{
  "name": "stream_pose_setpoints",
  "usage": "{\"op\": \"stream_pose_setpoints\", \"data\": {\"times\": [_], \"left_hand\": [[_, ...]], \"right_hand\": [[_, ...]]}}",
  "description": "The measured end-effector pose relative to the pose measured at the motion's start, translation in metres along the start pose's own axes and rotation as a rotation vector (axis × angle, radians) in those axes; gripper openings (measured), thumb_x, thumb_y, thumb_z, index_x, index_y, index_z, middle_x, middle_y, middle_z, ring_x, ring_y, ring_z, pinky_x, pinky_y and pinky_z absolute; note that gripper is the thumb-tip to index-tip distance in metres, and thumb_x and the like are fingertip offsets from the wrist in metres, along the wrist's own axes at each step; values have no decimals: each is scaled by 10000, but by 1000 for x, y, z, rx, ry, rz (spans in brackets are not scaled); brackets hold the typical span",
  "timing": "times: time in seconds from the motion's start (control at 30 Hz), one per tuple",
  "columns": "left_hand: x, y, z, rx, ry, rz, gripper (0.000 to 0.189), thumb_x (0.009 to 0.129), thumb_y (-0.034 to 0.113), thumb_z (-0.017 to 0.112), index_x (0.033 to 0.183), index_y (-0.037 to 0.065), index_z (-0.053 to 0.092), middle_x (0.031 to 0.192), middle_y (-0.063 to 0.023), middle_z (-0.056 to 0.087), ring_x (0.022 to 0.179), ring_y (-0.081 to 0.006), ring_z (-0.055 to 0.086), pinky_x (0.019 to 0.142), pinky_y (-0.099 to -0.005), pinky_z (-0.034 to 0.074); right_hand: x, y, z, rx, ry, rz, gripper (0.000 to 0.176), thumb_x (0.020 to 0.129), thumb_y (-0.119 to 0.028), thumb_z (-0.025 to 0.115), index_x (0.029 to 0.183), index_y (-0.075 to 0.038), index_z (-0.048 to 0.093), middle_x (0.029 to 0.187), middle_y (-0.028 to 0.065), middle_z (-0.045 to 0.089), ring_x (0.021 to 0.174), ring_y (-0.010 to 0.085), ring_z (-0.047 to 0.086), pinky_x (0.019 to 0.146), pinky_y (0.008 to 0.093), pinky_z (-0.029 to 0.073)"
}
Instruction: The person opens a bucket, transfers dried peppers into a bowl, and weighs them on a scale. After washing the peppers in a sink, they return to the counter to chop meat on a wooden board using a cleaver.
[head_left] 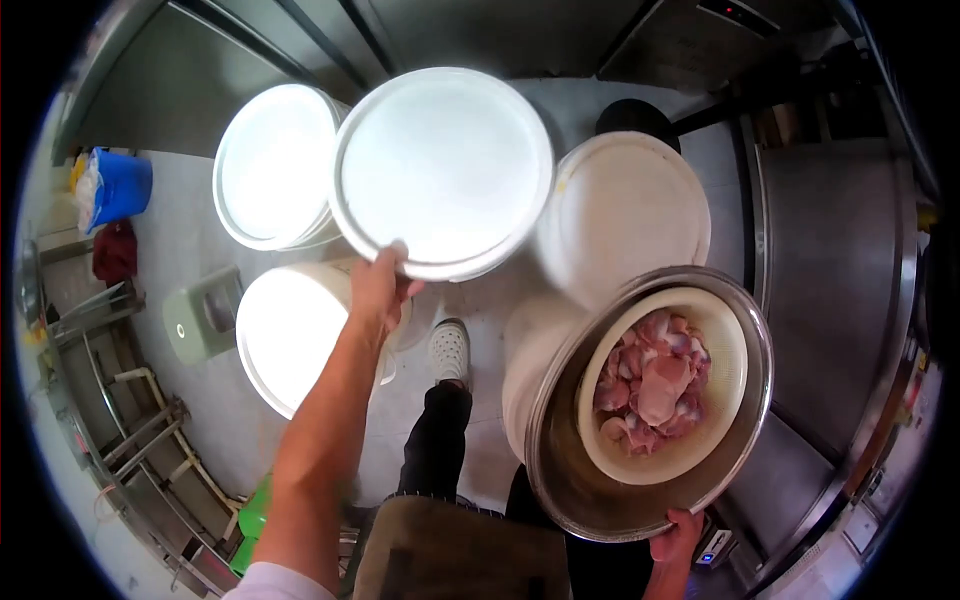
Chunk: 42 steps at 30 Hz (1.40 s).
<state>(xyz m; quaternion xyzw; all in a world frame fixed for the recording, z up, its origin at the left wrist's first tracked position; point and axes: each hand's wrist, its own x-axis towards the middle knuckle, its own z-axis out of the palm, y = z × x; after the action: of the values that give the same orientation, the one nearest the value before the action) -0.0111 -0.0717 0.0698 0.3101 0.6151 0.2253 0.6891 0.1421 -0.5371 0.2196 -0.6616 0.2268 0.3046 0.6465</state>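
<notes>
My left hand [382, 287] grips the near edge of a round white lid [443, 170] on a bucket at the upper middle, thumb on top and fingers beneath the rim. At the lower right my right hand [678, 534] holds the near rim of a large metal bowl [560, 460]. Inside the bowl sits a cream plastic colander [728, 375] with pink raw meat [657, 380] in it. The bowl tilts a little, and its far side is close to a white container beneath.
More lidded white buckets stand at the upper left [277, 165], left [290, 335] and right [635, 210]. A green stool [203, 315] and a blue bin [122, 185] are at the left. A steel counter [835, 260] runs along the right.
</notes>
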Motion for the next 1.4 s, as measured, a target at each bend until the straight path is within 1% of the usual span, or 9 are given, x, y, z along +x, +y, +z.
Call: {"op": "stream_pose_setpoints", "data": {"times": [0.2,0.37,0.47,0.57,0.7,0.93,1.1,1.2,1.4], "left_hand": [[2,-80,-18,-26,46,-105,323,852,118,535,1085,-92,460,958,-178,576,785,-232,621,565,-259,548],[-50,-141,-47,-101,-12,-136,444,817,109,555,1196,-65,403,1119,-201,519,946,-312,593,710,-391,574],[-65,-149,-54,-144,12,-280,425,817,109,560,1182,-61,423,1092,-188,543,1001,-313,568,764,-402,543],[-71,-181,-64,537,297,-55,417,772,79,588,1151,-42,465,1027,-175,560,967,-331,560,783,-434,482],[-113,-116,-25,1302,128,974,310,639,92,612,937,42,546,894,-138,549,860,-314,533,748,-423,420],[-43,-141,-23,1721,-565,993,107,706,130,576,794,73,554,802,-111,561,761,-258,574,611,-343,487],[-36,-140,-60,1766,-605,967,96,707,122,585,782,65,568,778,-106,562,738,-255,581,570,-337,493],[-47,-142,-104,1889,-613,893,121,706,131,594,804,65,567,808,-105,559,777,-260,578,578,-343,491],[-108,-135,-55,1940,-412,645,420,662,265,678,980,66,491,922,-106,530,899,-283,547,622,-390,499]], "right_hand": [[38,2,15,6,3,-40,519,656,10,504,1174,-3,475,1091,91,541,1014,245,531,900,380,442],[103,-3,39,119,-95,82,256,713,-26,548,967,-37,575,954,37,587,919,196,552,872,386,454],[150,4,73,183,-228,81,364,771,-65,557,1135,-36,557,1150,81,592,1063,231,561,900,371,463],[164,2,113,224,-285,101,315,765,-43,549,1079,-50,569,1055,69,614,967,230,578,832,398,472],[202,29,95,268,-326,143,344,772,-47,547,1115,-64,558,1088,72,617,977,243,589,790,390,486],[162,52,134,444,-171,108,295,872,-253,560,1075,-39,559,1045,104,618,929,254,592,781,384,490],[109,124,135,66,-78,98,364,912,-328,500,1077,-8,552,995,130,620,849,259,614,737,357,507],[73,143,171,-296,-333,189,258,899,-189,547,1072,3,561,935,115,623,822,198,622,725,292,511],[81,150,109,-685,109,-473,294,826,-33,582,1116,3,544,1079,114,574,947,195,562,825,296,451]]}}
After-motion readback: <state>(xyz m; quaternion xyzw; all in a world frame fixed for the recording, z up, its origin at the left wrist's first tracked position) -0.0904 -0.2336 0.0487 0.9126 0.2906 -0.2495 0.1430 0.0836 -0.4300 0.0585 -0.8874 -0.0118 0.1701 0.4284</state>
